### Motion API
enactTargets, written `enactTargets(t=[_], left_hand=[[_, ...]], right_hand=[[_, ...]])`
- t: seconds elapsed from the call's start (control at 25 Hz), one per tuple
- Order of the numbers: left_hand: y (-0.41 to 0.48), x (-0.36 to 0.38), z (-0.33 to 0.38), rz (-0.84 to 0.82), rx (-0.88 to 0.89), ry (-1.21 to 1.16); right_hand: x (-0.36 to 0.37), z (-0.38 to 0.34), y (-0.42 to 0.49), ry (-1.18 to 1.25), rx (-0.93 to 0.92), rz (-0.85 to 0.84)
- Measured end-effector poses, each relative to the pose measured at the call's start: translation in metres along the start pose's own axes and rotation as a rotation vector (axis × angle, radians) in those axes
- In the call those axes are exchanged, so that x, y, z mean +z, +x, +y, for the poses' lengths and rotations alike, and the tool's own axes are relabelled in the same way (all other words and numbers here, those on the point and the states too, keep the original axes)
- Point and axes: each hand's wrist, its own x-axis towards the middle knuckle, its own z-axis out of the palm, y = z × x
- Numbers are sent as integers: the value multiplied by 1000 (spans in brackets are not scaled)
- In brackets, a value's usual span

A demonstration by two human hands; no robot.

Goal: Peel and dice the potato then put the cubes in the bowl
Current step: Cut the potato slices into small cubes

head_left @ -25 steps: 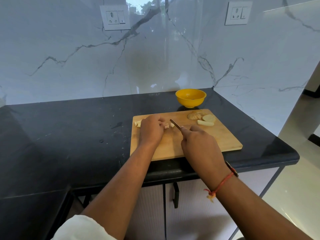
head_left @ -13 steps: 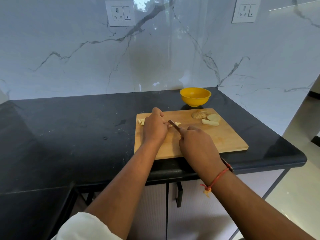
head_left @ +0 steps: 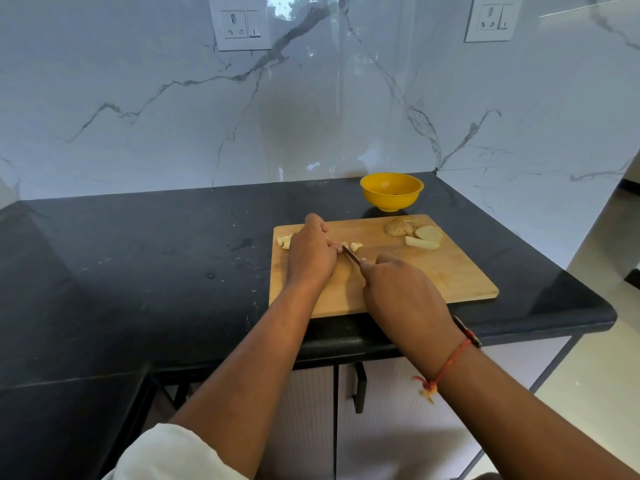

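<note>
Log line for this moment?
phase: dicing | left hand: holds potato strip | right hand: grips knife | bowl: behind board

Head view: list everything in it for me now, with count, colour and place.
counter: one, black.
board: one, wooden, counter's near right edge.
bowl: one, yellow, on counter behind board.
potato pieces: several, pale, on board under and beside left hand.
slices: two, pale, board's far right corner.
peels: one pile, tan, beside slices.
knife: one, dark blade, in right hand.
sockets: two, white, on marble wall.
left hand: holds potato pieces.
right hand: grips knife.
</note>
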Motion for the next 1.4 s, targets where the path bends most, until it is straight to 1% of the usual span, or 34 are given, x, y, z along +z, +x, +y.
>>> enactTargets(t=[0.12,0.2,0.28,0.36,0.56,0.64,0.76,0.88,1.04,1.16,1.32,1.4], left_hand=[[2,1,-1,-12,5,14],[2,2,-2,-24,24,11],[1,2,-2,-37,48,21],[0,2,0,-81,107,41],[-5,6,8,-292,380,167],[-4,7,9,-328,421,198],[1,4,11,-364,435,250],[7,-4,6,-350,446,398],[13,-21,-12,-297,417,545],[13,-33,-16,-290,471,629],[13,-26,-8,-270,529,617],[12,-15,4,-271,546,520]], right_hand=[[-8,6,-15,-42,40,14],[-13,11,-24,-33,75,108],[-15,16,-21,25,104,205],[-10,25,-5,102,113,269],[12,41,24,379,238,326],[19,43,22,404,257,364],[21,45,21,370,262,370],[21,45,21,384,277,359],[21,45,20,389,259,349],[21,45,20,388,259,351],[23,48,22,467,314,397],[23,52,24,563,372,445]])
